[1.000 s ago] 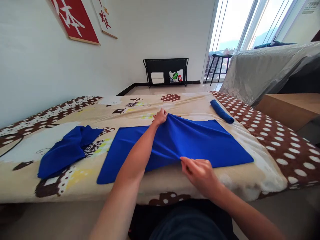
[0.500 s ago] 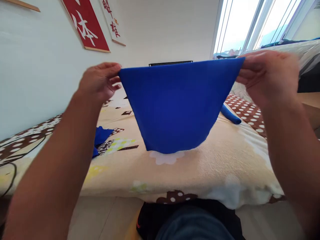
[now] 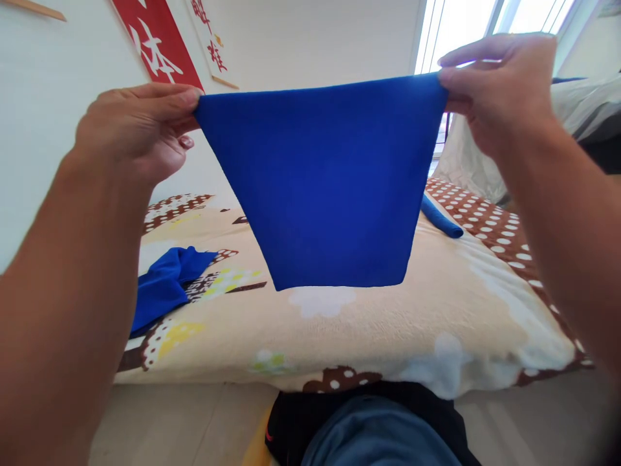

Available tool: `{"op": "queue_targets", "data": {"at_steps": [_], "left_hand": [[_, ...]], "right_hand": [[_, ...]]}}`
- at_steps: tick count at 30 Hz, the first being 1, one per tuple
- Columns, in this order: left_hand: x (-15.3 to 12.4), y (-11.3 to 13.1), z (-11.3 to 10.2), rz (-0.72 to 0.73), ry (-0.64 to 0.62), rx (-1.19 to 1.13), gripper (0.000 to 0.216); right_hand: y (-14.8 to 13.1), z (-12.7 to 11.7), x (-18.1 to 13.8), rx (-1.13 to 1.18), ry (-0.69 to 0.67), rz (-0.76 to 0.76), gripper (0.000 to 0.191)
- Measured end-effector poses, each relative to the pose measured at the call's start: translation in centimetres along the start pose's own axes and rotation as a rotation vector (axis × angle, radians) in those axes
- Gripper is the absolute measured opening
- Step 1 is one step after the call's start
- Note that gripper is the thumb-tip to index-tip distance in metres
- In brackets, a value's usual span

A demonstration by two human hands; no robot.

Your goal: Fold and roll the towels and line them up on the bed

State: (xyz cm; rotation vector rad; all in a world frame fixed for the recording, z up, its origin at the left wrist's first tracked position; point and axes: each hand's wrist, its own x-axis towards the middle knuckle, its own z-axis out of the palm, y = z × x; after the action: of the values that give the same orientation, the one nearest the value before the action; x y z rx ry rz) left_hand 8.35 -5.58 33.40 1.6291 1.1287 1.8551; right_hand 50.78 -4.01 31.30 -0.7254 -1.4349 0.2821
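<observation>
A plain blue cloth (image 3: 320,188) hangs stretched out in front of me above the bed, its top edge nearly level and its lower edge loose. My left hand (image 3: 140,126) pinches the upper left corner between thumb and fingers. At the upper right corner, my right hand (image 3: 499,84) grips the cloth, with the index finger raised off it. A second, crumpled blue cloth (image 3: 169,281) lies on the bed beyond my left forearm. To the right, partly behind the hanging cloth, rests a rolled blue cloth (image 3: 441,219).
The bed carries a cream patterned blanket (image 3: 339,336) with brown polka-dot parts (image 3: 490,223). Red and white scrolls (image 3: 155,48) hang on the left wall. A window (image 3: 451,32) and a translucent plastic cover (image 3: 475,155) are at right. Tiled floor (image 3: 194,421) shows below.
Both hands have risen with the blue cloth and shifted left. Its lower edge, rounded before, now hangs straighter. More of the crumpled cloth shows beside my left forearm.
</observation>
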Motion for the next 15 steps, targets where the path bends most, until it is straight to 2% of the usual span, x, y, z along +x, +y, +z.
{"op": "queue_targets", "data": {"at_steps": [3, 5, 8, 11, 14, 15], "left_hand": [[0.0, -0.2, -0.5, 0.01, -0.048, 0.084, 0.039], [-0.2, -0.3, -0.6, 0.048, -0.058, 0.21, 0.04], [-0.9, 0.2, -0.2, 0.108, -0.053, 0.433, 0.044], [-1.9, 1.2, 0.5, 0.156, -0.051, 0.574, 0.048], [-2.1, 1.9, 0.1, 0.165, 0.004, 0.703, 0.045], [-1.8, 1.9, -0.3, 0.155, 0.026, 0.679, 0.042]], "right_hand": [[0.5, 0.0, 0.3, -0.03, 0.034, -0.059, 0.033], [0.8, -0.2, 0.3, -0.105, 0.029, -0.105, 0.032], [1.1, -0.5, 0.4, -0.333, -0.037, -0.135, 0.023], [1.0, -0.8, 0.5, -0.557, -0.1, -0.151, 0.023], [0.5, -1.3, 0.3, -0.665, -0.144, -0.169, 0.023], [0.3, -1.5, 0.2, -0.684, -0.165, -0.171, 0.025]]}}
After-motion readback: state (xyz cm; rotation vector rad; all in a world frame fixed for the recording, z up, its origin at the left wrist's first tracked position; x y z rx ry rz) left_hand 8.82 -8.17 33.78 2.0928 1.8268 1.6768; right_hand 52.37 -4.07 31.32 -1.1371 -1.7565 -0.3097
